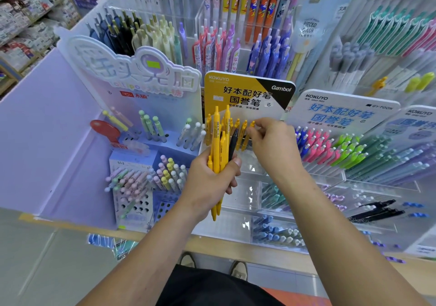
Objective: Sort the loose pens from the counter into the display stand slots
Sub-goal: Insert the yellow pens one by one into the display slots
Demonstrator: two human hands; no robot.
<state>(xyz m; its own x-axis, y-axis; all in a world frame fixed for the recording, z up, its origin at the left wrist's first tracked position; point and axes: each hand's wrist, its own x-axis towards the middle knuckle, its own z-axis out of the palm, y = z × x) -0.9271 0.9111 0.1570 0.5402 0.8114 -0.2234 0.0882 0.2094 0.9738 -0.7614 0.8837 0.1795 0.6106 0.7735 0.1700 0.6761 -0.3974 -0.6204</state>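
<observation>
Yellow pens (217,147) sit bunched at frame centre, clenched in the left grip (212,179), while the right grip (271,145) pinches one pen (252,124) in the yellow-signed stand (236,86) just above.

The bundle of pens (218,154) is bright yellow, with one black pen (233,140) among them; the slotted pens (244,132) just beyond are the same yellow. The header card (245,93) behind them is yellow with a black corner, black lettering and white brand names. To the right, a white card (342,110) bears blue lettering above blue pens (300,140), pink pens (318,147) and lime green pens (349,150). On the left, the side panel (47,128) is lilac, and the perforated stand (132,159) is periwinkle, filled with pastel pens (165,173) in pink, yellow and mint. Far back hang orange pens (259,6).
</observation>
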